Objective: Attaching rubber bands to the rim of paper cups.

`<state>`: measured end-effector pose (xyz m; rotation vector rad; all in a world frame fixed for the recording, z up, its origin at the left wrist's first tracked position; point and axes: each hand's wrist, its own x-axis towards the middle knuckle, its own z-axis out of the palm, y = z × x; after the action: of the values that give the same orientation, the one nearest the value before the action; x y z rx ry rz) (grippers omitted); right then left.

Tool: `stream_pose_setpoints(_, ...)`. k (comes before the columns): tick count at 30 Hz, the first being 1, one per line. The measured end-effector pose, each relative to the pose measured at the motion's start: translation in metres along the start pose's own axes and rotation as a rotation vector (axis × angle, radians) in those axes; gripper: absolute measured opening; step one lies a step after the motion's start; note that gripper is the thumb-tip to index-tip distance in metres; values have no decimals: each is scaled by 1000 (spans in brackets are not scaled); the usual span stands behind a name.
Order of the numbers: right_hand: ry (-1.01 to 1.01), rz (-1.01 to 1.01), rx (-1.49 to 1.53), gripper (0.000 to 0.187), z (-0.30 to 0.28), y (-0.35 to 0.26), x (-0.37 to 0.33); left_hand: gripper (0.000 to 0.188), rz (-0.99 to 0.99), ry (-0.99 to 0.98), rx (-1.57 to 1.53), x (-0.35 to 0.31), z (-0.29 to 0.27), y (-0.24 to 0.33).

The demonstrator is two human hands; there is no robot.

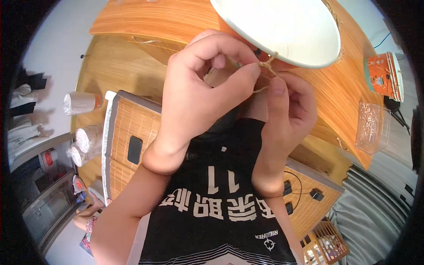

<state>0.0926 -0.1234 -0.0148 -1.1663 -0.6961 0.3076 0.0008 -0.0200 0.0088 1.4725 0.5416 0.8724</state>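
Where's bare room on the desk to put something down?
Bare wood shows on the desk left of the big bucket, and between it and the clear box. Crowded: the right end, with that box and an orange container, and the bucket's near side, where the left hand and right hand hold twine.

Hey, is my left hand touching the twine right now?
Touching. The head view shows the left hand pinching the twine between thumb and forefinger, with no gap visible at the thumb tip.
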Motion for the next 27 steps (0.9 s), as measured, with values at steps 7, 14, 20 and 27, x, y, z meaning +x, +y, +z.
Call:
stream_pose_setpoints(7, 38, -100, -158, 11, 5, 4, -1, 7, 30, 19, -32, 1, 7, 10)
stream_pose_setpoints(14, 15, 81, 119, 21, 11, -7, -9, 6, -58, 27, -73, -2, 9, 17)
stream_pose_setpoints(20, 18, 254, 210, 25, 3, -14, -9, 6, 5, 18, 22, -1, 12, 12)
stream_pose_setpoints(27, -13, 376, 375, 29, 4, -15, -20, 5, -109, 53, -41, -7, 15, 16)
